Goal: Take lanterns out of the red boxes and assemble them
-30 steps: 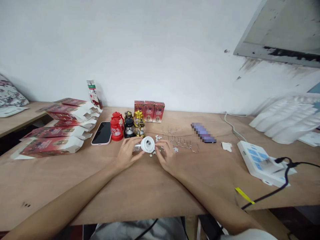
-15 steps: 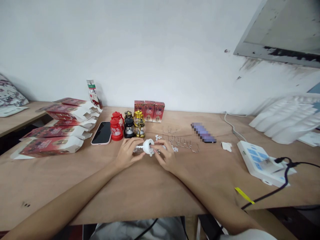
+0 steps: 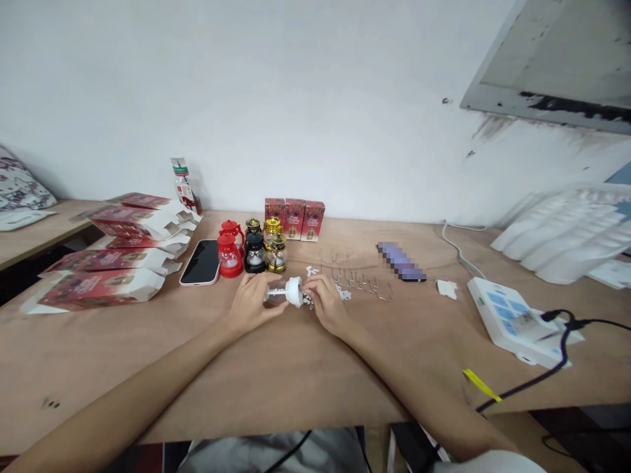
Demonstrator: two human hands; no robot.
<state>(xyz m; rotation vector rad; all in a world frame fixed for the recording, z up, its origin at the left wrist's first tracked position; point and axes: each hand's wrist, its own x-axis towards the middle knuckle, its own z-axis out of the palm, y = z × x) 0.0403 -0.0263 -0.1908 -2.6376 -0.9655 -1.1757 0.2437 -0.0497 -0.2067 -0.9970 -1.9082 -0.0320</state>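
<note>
My left hand is closed round a small white toy lantern, held on its side just above the wooden table. My right hand pinches at the lantern's base end with thumb and fingertips; whatever tiny piece it holds is hidden. Small white plastic bits lie under and beside my right hand. Just beyond stand several finished mini lanterns, red, black and gold.
Flat red-and-white cartons are stacked at the left, beside a phone. Three red boxes stand behind the lanterns. Wire handles lie to the right, then a purple object, a white power strip with a black cable, and white trays.
The lantern has turned from base facing me to lying sideways. My right hand has moved in from beside it and closed on its base end.
</note>
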